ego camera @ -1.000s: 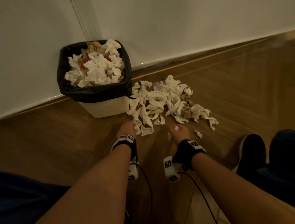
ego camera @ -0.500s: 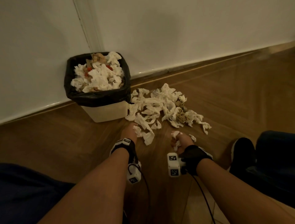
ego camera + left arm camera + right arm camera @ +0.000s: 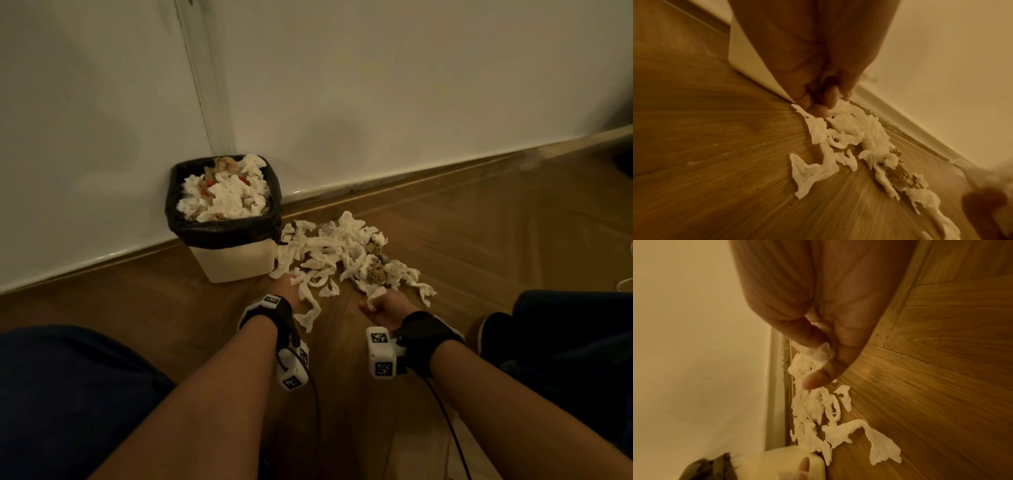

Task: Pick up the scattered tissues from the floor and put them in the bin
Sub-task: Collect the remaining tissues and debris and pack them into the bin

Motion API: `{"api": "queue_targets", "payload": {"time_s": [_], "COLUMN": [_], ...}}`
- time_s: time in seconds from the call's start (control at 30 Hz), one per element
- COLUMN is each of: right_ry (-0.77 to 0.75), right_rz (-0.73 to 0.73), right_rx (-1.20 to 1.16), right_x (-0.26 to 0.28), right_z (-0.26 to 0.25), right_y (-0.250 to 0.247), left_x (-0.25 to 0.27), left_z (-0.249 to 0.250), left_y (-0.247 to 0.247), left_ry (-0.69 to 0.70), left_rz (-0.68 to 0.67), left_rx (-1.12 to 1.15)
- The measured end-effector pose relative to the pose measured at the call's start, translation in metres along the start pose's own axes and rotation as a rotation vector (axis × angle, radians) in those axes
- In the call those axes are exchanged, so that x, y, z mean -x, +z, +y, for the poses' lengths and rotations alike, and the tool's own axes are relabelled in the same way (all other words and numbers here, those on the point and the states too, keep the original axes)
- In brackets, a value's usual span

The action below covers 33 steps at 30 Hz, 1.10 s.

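Note:
A cream bin (image 3: 239,263) lined with a black bag stands in the wall corner, heaped with white tissues. Scattered white tissues (image 3: 342,253) lie on the wood floor to its right, also seen in the left wrist view (image 3: 859,129) and the right wrist view (image 3: 812,410). My left hand (image 3: 286,286) is at the near left edge of the pile, by the bin's corner; its bunched fingertips (image 3: 819,112) pinch the end of a long strip (image 3: 816,129). My right hand (image 3: 380,303) is fisted at the pile's near right edge and grips a small wad (image 3: 823,352).
Brown crumpled paper (image 3: 375,270) is mixed into the right part of the pile. A black shoe (image 3: 496,329) and a leg in dark cloth are at the right. White walls and the skirting board (image 3: 411,181) run behind. Bare wood floor lies left of the bin.
My head has pulled back, so the bin and pile look farther off. The right hand picked a small tissue off the floor and closed round it. The left hand stayed at the pile's edge.

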State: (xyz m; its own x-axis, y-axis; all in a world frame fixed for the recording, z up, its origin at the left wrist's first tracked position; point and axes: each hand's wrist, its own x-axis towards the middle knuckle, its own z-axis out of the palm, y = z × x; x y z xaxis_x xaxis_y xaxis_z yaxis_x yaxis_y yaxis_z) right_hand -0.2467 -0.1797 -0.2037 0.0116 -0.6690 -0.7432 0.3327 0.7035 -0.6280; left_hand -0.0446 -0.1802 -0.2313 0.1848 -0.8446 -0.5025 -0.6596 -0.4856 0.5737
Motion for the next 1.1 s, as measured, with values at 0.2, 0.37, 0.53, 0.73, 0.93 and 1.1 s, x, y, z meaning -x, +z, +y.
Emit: {"api": "queue_targets", "payload": {"time_s": [0.2, 0.37, 0.53, 0.73, 0.93, 1.1], "right_ry": [-0.118, -0.185, -0.306, -0.413, -0.645, -0.705], "right_rz": [-0.087, -0.216, -0.295, -0.309, -0.317, -0.204], "right_rx": [0.075, 0.021, -0.016, 0.243, 0.524, 0.548], "right_x": [0.022, 0.052, 0.091, 0.114, 0.111, 0.091], "right_z": [-0.021, -0.057, -0.101, -0.131, -0.132, -0.129], "right_y": [0.009, 0.03, 0.05, 0.074, 0.101, 0.127], "left_x": [0.032, 0.057, 0.081, 0.107, 0.108, 0.094], "left_z": [0.028, 0.071, 0.114, 0.134, 0.098, 0.064], "left_y": [-0.012, -0.049, -0.095, -0.149, -0.196, -0.216], "left_ry": [0.127, 0.29, 0.382, 0.379, 0.35, 0.403], "left_rz": [0.056, 0.106, 0.287, 0.433, 0.497, 0.457], "left_rx": [0.27, 0.269, 0.288, 0.171, 0.034, 0.16]}}
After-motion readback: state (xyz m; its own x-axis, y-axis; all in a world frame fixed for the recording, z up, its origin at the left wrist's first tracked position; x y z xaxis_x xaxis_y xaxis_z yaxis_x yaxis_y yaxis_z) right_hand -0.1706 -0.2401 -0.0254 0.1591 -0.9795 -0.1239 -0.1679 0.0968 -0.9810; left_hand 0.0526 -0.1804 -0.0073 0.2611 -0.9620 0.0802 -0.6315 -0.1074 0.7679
